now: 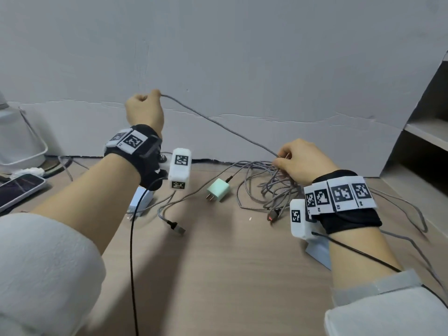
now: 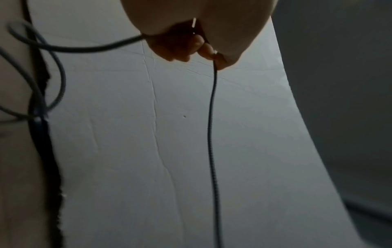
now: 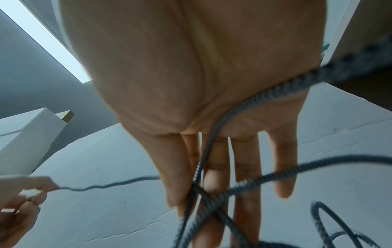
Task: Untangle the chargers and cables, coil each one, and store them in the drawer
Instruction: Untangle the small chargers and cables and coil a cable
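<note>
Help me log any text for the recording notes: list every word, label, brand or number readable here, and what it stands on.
No text reads clearly.
Left wristband and its white camera block: square black-and-white marker patterns, no words.
Right wristband: four marker patterns with tiny characters under them, too small to read.
Mint charger: no print visible.
Phone: screen shows no readable text.

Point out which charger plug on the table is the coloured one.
The mint-green charger lying mid-table with its two prongs pointing toward the person. The other chargers visible, one under the left wrist and one below the right wrist, are white.
</note>
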Available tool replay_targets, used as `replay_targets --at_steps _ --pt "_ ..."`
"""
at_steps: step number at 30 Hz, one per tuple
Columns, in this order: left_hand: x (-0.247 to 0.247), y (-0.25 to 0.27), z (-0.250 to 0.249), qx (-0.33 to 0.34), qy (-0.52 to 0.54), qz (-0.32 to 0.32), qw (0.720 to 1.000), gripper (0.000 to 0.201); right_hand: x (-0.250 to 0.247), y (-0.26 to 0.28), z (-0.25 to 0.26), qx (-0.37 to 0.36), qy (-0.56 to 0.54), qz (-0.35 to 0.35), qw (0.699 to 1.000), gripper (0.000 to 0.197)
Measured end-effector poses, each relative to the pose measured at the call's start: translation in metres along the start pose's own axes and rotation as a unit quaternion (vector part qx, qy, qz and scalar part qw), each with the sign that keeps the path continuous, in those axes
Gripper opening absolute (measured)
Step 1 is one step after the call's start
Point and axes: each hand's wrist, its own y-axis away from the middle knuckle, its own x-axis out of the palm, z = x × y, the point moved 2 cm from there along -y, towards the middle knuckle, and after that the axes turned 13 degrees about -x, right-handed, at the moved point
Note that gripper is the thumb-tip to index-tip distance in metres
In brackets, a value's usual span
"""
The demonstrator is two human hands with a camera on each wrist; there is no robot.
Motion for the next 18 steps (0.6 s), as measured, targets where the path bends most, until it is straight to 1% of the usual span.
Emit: replay_targets --at_steps 1,2,3,4,5,6,7,8,9,10,11,12,13,14,15,17,18 --pt "0.001 0.000 0.004 0.006 -0.067 -0.002 0.998 0.017 -0.001 -0.001 0.000 0.000 -0.002 -0.013 1.000 0.020" --pt "0.002 0.000 0.008 0.009 -0.170 -0.002 0.985 0.012 -0.001 -0.002 0.000 -0.001 -0.005 -0.027 1.000 0.021" --pt "0.006 0.004 0.013 0.011 -0.288 -0.006 0.957 0.026 -0.001 -0.002 0.001 -0.001 -0.006 -0.038 0.999 0.022" --pt "0.010 0.012 0.016 0.024 -0.388 -0.003 0.922 0.039 -0.001 -0.002 0.003 -0.003 -0.005 -0.047 0.999 0.023" --pt "0.017 0.024 0.015 0.064 -0.444 0.022 0.894 0.049 0.000 -0.002 0.005 -0.005 -0.003 -0.054 0.999 0.024" --pt "0.026 0.037 0.014 0.126 -0.463 0.074 0.875 0.054 0.001 -0.003 0.007 -0.007 0.000 -0.062 0.998 0.026" --pt "0.036 0.053 0.010 0.191 -0.454 0.151 0.857 0.055 0.002 -0.003 0.009 -0.008 0.002 -0.070 0.998 0.026" --pt "0.045 0.071 0.009 0.242 -0.442 0.238 0.831 0.053 0.003 -0.004 0.011 -0.012 0.002 -0.079 0.997 0.026" --pt "0.052 0.087 0.009 0.271 -0.444 0.316 0.794 0.049 0.003 -0.005 0.012 -0.016 0.002 -0.088 0.996 0.026" --pt "0.059 0.104 0.009 0.284 -0.454 0.377 0.756 0.044 0.003 -0.005 0.013 -0.021 0.002 -0.095 0.995 0.027" --pt "0.065 0.117 0.011 0.291 -0.466 0.413 0.726 0.037 0.003 -0.005 0.014 -0.025 0.003 -0.098 0.995 0.027" --pt "0.071 0.127 0.012 0.303 -0.474 0.429 0.707 0.029 0.002 -0.004 0.015 -0.030 0.005 -0.101 0.994 0.025" --pt "0.075 0.136 0.013 0.316 -0.479 0.429 0.697 0.021 0.000 -0.003 0.016 -0.034 0.008 -0.105 0.994 0.023" --pt "0.078 0.140 0.014 0.326 -0.485 0.420 0.694 0.018 -0.001 -0.002 0.016 -0.037 0.008 -0.111 0.993 0.021" --pt "0.080 0.142 0.015 0.335 -0.487 0.408 0.696 0.021 -0.003 -0.002 0.015 -0.040 0.004 -0.119 0.992 0.020" --pt "0.082 0.140 0.013 0.353 -0.472 0.392 0.707 0.029 -0.006 -0.001 0.014 -0.043 -0.001 -0.131 0.990 0.017" --pt "0.081 0.137 0.010 0.364 -0.447 0.387 0.719 0.030 -0.007 -0.001 0.013 -0.043 -0.003 -0.131 0.990 0.016"
